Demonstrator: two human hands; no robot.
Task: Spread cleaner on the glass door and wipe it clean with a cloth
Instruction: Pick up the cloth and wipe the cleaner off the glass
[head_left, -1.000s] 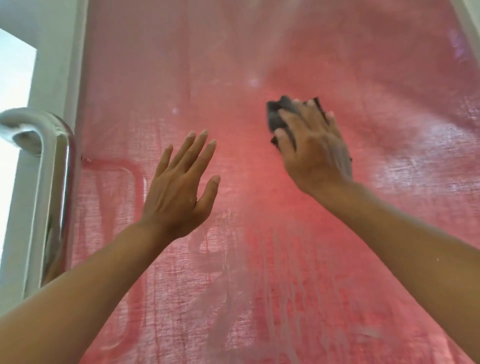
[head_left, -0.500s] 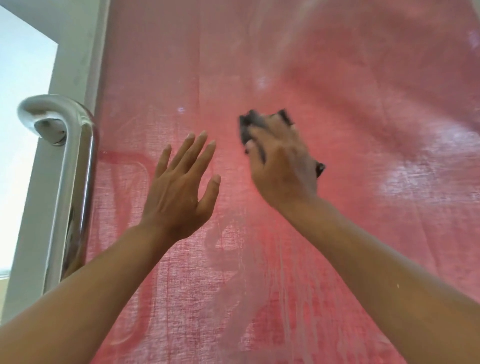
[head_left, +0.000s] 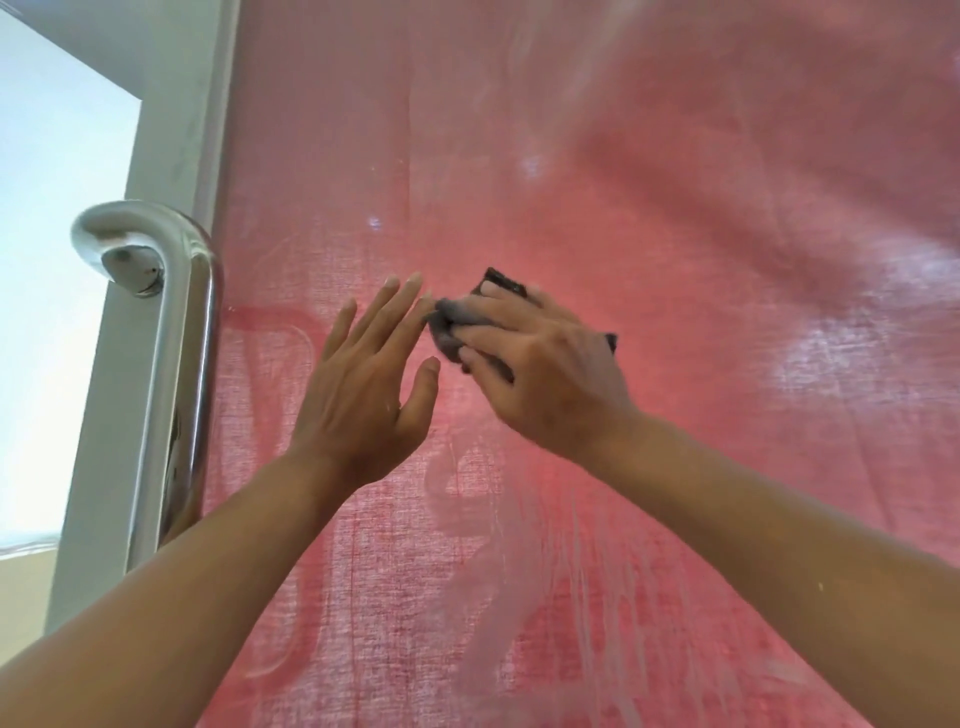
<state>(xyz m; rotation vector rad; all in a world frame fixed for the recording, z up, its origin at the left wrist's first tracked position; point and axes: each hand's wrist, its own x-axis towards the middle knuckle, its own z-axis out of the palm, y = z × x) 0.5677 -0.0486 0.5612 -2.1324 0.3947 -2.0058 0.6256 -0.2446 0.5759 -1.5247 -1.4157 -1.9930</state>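
Right hand (head_left: 545, 374) pressing a dark cloth (head_left: 452, 327) on the streaky glass door (head_left: 675, 208), left hand (head_left: 363, 395) flat with fingers straight at its nine o'clock, steel handle (head_left: 171, 364) beyond

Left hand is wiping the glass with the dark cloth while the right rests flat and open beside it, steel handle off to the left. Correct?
Not quite: the hands are swapped. In the head view the right hand holds the dark cloth against the glass, and the left hand is the flat, open one beside it. The steel handle is off to the left, as you said.
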